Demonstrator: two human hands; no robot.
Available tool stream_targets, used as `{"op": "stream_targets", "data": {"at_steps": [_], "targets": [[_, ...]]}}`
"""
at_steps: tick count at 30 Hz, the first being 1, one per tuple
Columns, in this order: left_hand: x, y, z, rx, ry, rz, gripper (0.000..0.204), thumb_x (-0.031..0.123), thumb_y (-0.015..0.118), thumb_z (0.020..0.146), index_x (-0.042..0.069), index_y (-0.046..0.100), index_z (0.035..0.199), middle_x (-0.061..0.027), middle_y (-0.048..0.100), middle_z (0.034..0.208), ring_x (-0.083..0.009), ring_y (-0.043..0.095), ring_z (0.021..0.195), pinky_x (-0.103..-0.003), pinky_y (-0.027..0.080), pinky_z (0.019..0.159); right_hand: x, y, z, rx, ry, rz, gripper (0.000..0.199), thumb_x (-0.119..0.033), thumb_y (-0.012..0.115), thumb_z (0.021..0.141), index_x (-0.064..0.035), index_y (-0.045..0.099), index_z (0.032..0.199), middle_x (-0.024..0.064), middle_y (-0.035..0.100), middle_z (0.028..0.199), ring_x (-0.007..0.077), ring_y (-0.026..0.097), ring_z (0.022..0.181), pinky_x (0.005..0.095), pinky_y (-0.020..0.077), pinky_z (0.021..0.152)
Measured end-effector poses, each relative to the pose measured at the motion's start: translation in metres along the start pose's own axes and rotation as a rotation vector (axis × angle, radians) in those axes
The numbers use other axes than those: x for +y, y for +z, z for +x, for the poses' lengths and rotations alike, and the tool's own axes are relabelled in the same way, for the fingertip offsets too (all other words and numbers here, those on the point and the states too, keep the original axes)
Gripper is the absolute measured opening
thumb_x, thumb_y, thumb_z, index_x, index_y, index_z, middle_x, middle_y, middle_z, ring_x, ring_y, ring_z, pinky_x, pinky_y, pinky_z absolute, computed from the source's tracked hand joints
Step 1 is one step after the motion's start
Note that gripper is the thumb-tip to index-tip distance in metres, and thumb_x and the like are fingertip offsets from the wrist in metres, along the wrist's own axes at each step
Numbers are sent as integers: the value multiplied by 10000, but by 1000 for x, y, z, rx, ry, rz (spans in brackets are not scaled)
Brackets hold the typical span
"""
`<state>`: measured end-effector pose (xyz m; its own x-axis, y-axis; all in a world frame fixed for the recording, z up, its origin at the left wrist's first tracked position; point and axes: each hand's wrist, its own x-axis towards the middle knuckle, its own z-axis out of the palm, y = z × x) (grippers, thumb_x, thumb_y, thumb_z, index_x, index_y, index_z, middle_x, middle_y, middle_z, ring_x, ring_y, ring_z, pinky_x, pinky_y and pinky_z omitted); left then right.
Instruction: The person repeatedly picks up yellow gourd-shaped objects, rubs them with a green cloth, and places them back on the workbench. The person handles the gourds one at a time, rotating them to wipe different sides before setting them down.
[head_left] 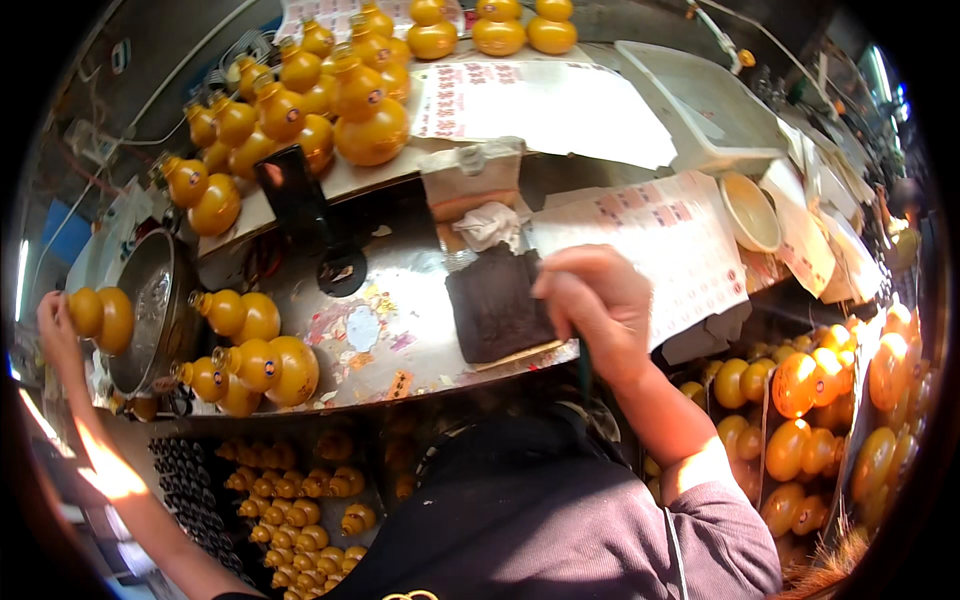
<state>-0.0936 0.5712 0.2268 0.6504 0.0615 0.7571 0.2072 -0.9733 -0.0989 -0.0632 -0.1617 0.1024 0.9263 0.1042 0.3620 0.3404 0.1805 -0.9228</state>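
At the far left my left hand is closed around the neck end of a yellow gourd-shaped bottle, held sideways by the rim of a round metal basin. My right hand has its fingers curled, beside the right edge of a dark square pad; whatever it may pinch is hidden. A crumpled white tissue lies behind the pad. To the right of it spreads a printed label sheet. Several more gourd bottles stand at the worktop's left front.
Many gourd bottles crowd the back shelf, near a white sheet and a clear plastic tub. A black stand rises mid-left. A cream bowl sits at right. Crates of bottles are at lower right, more at lower left.
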Motion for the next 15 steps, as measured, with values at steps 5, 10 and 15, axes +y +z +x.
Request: {"op": "stream_targets", "data": {"at_steps": [5, 10, 15], "targets": [[166, -71, 33, -98, -8, -445, 287, 277, 443, 1015, 21, 563, 1068, -100, 579, 1162, -217, 592, 1061, -348, 438, 962, 40, 14, 13, -163, -54, -80, 250, -64, 632, 885, -28, 615, 1131, 19, 631, 964, 15, 479, 583, 183, 390, 523], [386, -22, 14, -374, 95, -1082, 163, 168, 452, 1005, 32, 536, 968, -97, 538, 1118, -192, 599, 1051, -337, 464, 935, 38, 19, 37, -321, -9, -451, 761, -324, 798, 735, -55, 455, 1359, 109, 572, 1251, 187, 594, 1033, 293, 466, 882], [508, 38, -18, -633, 72, -1549, 99, 99, 526, 967, 3, 523, 990, -85, 569, 1058, -168, 612, 1022, -272, 466, 856, 43, 7, 48, -508, 47, -540, 993, -440, 830, 644, -51, 354, 1423, 213, 509, 1334, 314, 523, 1225, 366, 424, 1010]]}}
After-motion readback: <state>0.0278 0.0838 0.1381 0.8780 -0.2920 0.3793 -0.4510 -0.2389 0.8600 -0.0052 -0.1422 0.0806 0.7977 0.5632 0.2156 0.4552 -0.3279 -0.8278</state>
